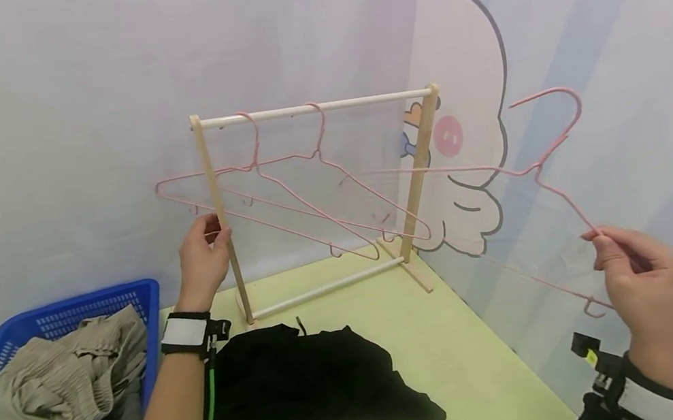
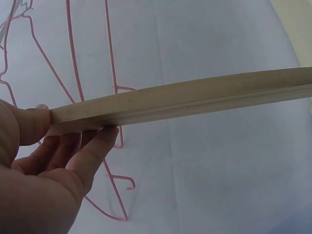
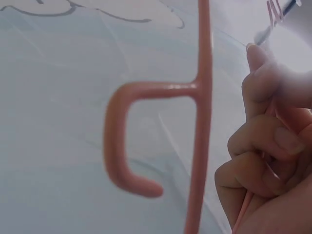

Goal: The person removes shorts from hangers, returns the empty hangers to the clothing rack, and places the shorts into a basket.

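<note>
A small clothes rack (image 1: 374,100) with wooden posts and white rods stands on the table. My left hand (image 1: 203,258) grips its left post (image 2: 185,100), thumb on one side and fingers on the other. Off to the right, my right hand (image 1: 658,279) pinches the sloping arm of a pink hanger (image 1: 552,148), held in the air with its hook upward and nothing hung on it. In the right wrist view, that hanger's small side hook (image 3: 114,136) shows close up beside the curled fingers. Two more pink hangers, one nearer the left (image 1: 256,139) and one in the middle (image 1: 322,133), hang bare from the top rod.
A black garment (image 1: 305,384) lies bunched on the yellow-green table (image 1: 483,372) before the rack. At the left is a blue basket (image 1: 153,311) with a beige ribbed garment (image 1: 77,374) and darker clothes inside. Curtain-like walls, one with a cartoon figure (image 1: 470,73), stand behind and to the right.
</note>
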Demonstrator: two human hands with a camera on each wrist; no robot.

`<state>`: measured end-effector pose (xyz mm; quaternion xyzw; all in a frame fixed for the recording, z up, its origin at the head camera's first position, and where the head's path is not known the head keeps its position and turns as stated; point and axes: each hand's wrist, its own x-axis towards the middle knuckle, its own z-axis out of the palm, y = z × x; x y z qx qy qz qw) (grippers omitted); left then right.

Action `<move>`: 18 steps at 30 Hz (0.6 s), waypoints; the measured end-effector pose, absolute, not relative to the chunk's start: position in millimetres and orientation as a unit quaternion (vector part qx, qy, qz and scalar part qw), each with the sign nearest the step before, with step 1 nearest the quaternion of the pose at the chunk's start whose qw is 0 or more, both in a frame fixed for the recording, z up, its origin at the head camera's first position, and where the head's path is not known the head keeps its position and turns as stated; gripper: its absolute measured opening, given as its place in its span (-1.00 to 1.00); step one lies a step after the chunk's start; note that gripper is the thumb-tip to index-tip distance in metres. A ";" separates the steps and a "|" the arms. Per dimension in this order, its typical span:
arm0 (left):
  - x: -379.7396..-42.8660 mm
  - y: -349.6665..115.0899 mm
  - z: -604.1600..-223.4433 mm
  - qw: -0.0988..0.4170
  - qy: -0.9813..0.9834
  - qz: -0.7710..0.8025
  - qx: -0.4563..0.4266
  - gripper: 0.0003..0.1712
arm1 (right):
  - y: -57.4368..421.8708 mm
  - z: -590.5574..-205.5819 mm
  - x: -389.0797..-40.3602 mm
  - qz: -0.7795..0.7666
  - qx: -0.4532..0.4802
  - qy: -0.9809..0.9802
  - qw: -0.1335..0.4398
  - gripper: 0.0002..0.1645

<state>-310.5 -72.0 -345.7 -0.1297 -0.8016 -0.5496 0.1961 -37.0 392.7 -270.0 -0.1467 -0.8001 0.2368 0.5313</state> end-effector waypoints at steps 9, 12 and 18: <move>-310.9 -72.4 -346.5 0.197 -0.801 -0.550 -0.128 -0.61 | 404.5 -261.9 -58.3 0.194 -0.180 -0.792 0.550 -0.76; -311.1 -71.7 -347.3 0.196 -0.802 -0.549 -0.129 -0.61 | 406.8 -261.9 -67.5 0.193 -0.180 -0.798 0.541 -0.73; -311.9 -71.4 -347.3 0.194 -0.806 -0.544 -0.128 -0.61 | 403.4 -261.2 -89.8 0.176 -0.177 -0.831 0.497 -0.71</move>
